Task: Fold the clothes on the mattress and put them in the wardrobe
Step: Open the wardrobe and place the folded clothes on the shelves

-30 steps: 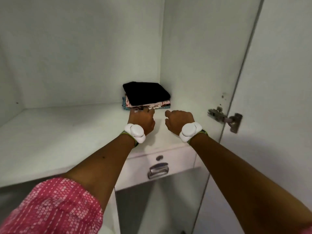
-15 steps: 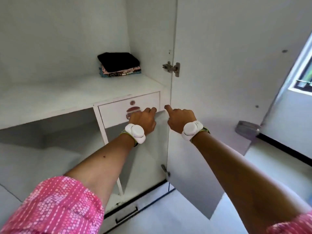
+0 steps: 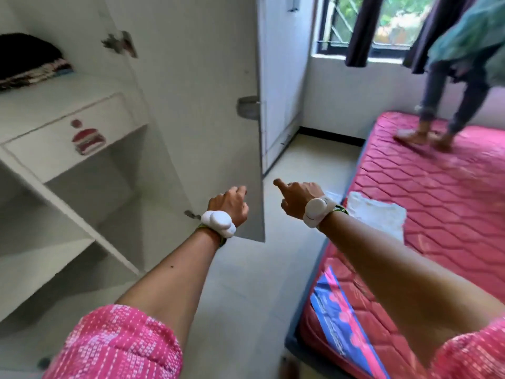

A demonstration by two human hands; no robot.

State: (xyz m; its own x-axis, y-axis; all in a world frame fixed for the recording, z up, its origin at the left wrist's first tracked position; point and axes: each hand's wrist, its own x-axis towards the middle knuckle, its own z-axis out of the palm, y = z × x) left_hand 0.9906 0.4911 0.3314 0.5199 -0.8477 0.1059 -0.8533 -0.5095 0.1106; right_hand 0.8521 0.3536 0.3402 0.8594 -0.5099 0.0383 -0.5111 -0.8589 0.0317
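A small stack of folded clothes (image 3: 30, 67), black on top, lies on the white wardrobe shelf (image 3: 82, 88) at the upper left. The red quilted mattress (image 3: 437, 203) lies on the floor at the right, with a white garment (image 3: 379, 217) on its near left part. My left hand (image 3: 231, 205) hangs in the air in front of the open wardrobe door (image 3: 207, 105), fingers loosely curled, holding nothing. My right hand (image 3: 296, 196) is beside it, index finger stretched out, nothing in it.
A drawer (image 3: 68, 138) sits under the shelf, with lower compartments beneath. Pale floor (image 3: 246, 283) runs between wardrobe and mattress. Another person (image 3: 459, 77) stands on the far end of the mattress by a window with dark curtains (image 3: 363, 28).
My view has swung right, away from the wardrobe shelf toward the mattress. Both hands have drawn back from the folded stack and now hang free over the floor.
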